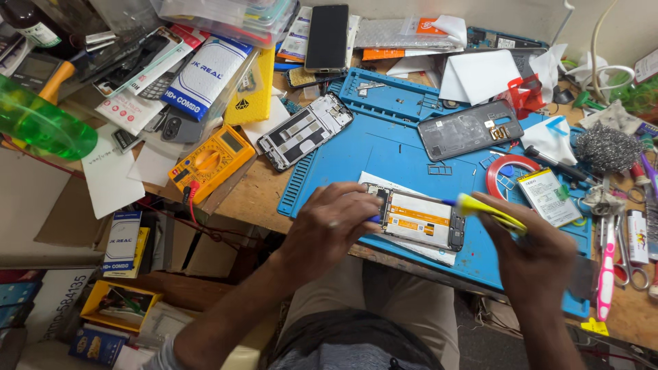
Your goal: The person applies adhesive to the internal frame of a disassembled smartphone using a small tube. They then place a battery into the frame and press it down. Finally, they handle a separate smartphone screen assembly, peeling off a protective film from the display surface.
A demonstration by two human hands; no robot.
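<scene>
An opened phone (pixel 419 219) with its back off lies on a white sheet on the blue work mat (pixel 384 147). My left hand (pixel 327 226) rests on the phone's left end and holds it down. My right hand (pixel 538 250) grips a yellow-handled tool (pixel 488 210), whose blue tip points left over the phone's top right edge. A second phone frame (pixel 305 130) and a dark back cover (pixel 469 129) lie farther back on the mat.
A yellow multimeter (pixel 212 161) sits left of the mat. A red tape ring (pixel 510 171) and a phone battery (pixel 548 196) lie to the right, with steel wool (pixel 606 145), scissors (pixel 637 270) and a pink toothbrush (pixel 606 274). A green bottle (pixel 41 123) is at far left.
</scene>
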